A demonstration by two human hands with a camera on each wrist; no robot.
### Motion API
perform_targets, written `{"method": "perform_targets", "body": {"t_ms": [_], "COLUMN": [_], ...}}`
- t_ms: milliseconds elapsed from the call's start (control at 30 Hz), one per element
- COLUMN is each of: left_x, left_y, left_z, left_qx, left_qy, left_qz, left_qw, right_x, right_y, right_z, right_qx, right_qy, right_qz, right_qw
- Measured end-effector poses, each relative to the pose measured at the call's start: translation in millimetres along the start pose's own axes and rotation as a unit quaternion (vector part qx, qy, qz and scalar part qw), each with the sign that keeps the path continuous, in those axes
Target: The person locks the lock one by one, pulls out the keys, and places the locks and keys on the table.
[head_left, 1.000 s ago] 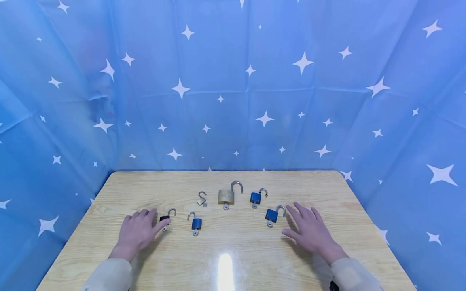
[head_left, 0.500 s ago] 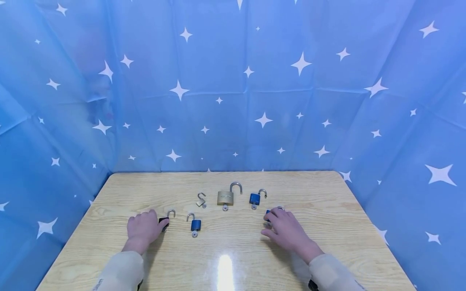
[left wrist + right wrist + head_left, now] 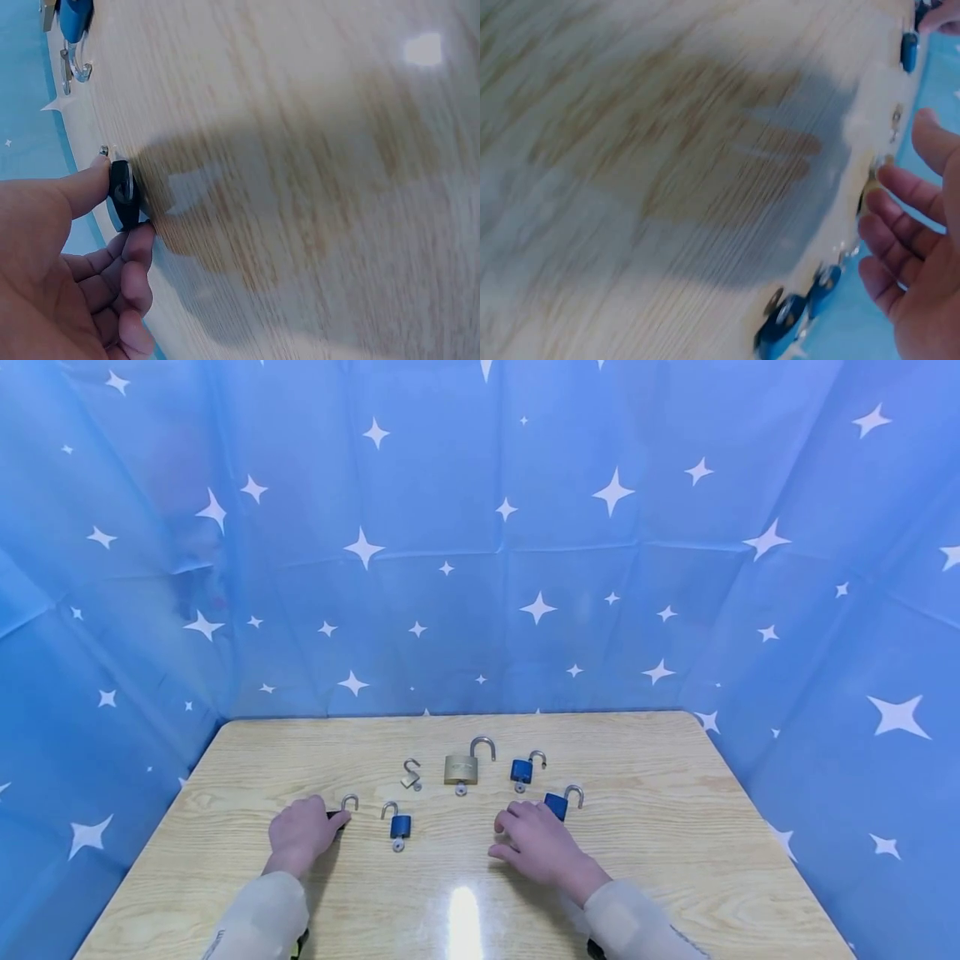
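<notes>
My left hand [image 3: 300, 831] pinches a small black padlock [image 3: 124, 196] between thumb and fingers, at the left of the table. Its shackle stands unlatched in the head view. My right hand [image 3: 542, 847] is over the table right of centre, fingers loosely bent, with nothing in them. Just behind it lies a blue padlock [image 3: 556, 806], partly covered by the hand. Another blue padlock [image 3: 401, 827] lies right of the black one. Keys stick out of several locks, and their shackles are swung out.
Further back lie a large brass padlock [image 3: 461, 770], a small brass padlock [image 3: 410, 779] and a blue padlock [image 3: 521, 771]. The wooden table [image 3: 637, 893] ends at a blue star-patterned curtain [image 3: 420, 585] behind. A bright glare spot shows near the front.
My right hand has swept left, passing over the right-hand blue padlock, which stays in place. My left hand has moved slightly right and its fingers have closed on the black padlock.
</notes>
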State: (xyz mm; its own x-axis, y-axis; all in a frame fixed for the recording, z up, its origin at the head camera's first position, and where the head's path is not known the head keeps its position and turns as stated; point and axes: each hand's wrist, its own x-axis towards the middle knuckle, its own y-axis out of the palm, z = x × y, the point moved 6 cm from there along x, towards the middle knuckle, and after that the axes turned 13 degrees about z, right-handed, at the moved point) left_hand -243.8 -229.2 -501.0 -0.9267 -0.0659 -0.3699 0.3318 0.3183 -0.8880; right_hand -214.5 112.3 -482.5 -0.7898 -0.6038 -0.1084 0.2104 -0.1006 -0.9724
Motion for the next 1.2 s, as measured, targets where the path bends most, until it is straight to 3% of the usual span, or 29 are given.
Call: {"method": "perform_targets", "body": {"t_ms": [167, 433, 833, 1200], "left_x": [2.9, 2.0, -4.2, -22.3], "left_y": [1.8, 1.8, -2.9, -3.6], "left_z": [2.0, -1.1, -8.1, -43.8], "left_qx": [-0.031, -0.062, -0.137, -0.221], "left_qy": [-0.016, -0.008, 0.034, 0.087], "left_qz": [0.023, 0.04, -0.018, -0.009], "left_qw": [0.9991, 0.9973, 0.9898, 0.9714], "right_x": [5.9, 7.0, 6.1, 9.3], "right_y": [3.7, 10.0, 10.5, 7.5], "right_z": [7.4, 11.3, 15.4, 20.3], "right_qx": [0.003, 0.005, 0.009, 0.02], "right_qy": [-0.005, 0.002, -0.005, -0.02], "right_qz": [0.007, 0.024, 0.016, 0.012], "right_qw": [1.0, 1.0, 1.0, 1.0]}}
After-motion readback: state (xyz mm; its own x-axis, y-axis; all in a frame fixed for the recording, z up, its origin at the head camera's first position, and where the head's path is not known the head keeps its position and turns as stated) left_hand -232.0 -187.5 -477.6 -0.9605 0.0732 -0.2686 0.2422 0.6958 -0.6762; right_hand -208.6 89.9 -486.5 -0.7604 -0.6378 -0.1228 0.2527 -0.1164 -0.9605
